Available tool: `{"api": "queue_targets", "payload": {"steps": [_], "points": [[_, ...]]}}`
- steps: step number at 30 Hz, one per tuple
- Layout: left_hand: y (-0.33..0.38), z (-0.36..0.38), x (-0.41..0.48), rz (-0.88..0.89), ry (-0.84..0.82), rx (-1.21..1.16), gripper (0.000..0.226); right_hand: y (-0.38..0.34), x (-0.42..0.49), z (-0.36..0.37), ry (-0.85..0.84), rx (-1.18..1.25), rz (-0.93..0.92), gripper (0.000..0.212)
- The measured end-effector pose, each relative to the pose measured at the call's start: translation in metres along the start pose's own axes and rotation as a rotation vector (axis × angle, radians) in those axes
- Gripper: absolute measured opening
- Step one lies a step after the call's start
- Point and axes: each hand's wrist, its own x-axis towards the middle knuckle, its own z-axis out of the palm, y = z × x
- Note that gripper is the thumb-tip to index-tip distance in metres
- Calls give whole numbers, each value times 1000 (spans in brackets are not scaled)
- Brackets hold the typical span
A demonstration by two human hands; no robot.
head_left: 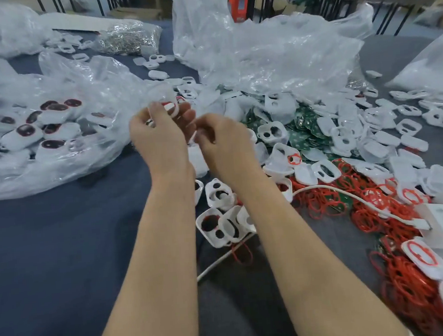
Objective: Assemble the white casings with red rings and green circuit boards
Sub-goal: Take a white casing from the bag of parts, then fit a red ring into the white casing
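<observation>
White casing (172, 108), one, red showing at its upper edge. It was held above the table at the curled fingertips of the left hand (159, 138), gripped there. Long axis roughly upright, though blurred. Right hand (223, 138): fingers curled, contents could not be told. Loose casings (324, 171), red rings (323, 202) and green circuit boards (305, 132) were heaped to the right.

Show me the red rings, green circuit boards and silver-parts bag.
red rings (321, 205): head view, middle of pile.
green circuit boards (303, 132): head view, heap's top.
silver-parts bag (128, 38): head view, bag's middle.
</observation>
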Motion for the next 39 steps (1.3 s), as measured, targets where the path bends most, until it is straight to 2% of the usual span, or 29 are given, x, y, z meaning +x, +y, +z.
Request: {"api": "queue_targets", "payload": {"steps": [4,7,10,14,17,19,20,22,23,25,27,30,32,35,39], "points": [[27,-28,21,46,77,-86,15,-32,22,65,-195,-242,-98,24],[37,-40,30,55,115,-85,13,-37,31,99,-255,-517,-149,32],[41,-42,34,45,124,-116,12,-37,34,112,-281,-583,-99,35],[36,-33,26,15,75,-129,13,-32,35,99,-255,-450,-156,27],[27,-25,18,-14,-6,-120,13,-21,37,69,-92,-262,-47,21],[19,-15,12,-30,-59,-97,14,-8,38,34,62,-12,160,18],[14,-9,7,-30,-98,-52,14,0,36,13,118,190,270,16],[0,3,-4,-24,-200,127,10,17,24,-29,153,575,408,17],[-9,8,-11,-23,-261,233,10,27,16,-46,147,665,422,21],[-29,19,-25,7,-395,455,13,44,1,-71,160,679,416,27],[-47,26,-39,98,-523,689,13,58,-10,-86,255,646,418,25],[-67,31,-51,162,-587,863,26,70,-22,-96,411,509,367,18],[-73,31,-53,223,-594,915,20,74,-28,-96,396,422,282,20],[-73,30,-53,341,-602,940,13,75,-35,-88,286,338,209,23],[-72,29,-52,266,-548,813,13,75,-35,-81,289,238,178,19]]}}
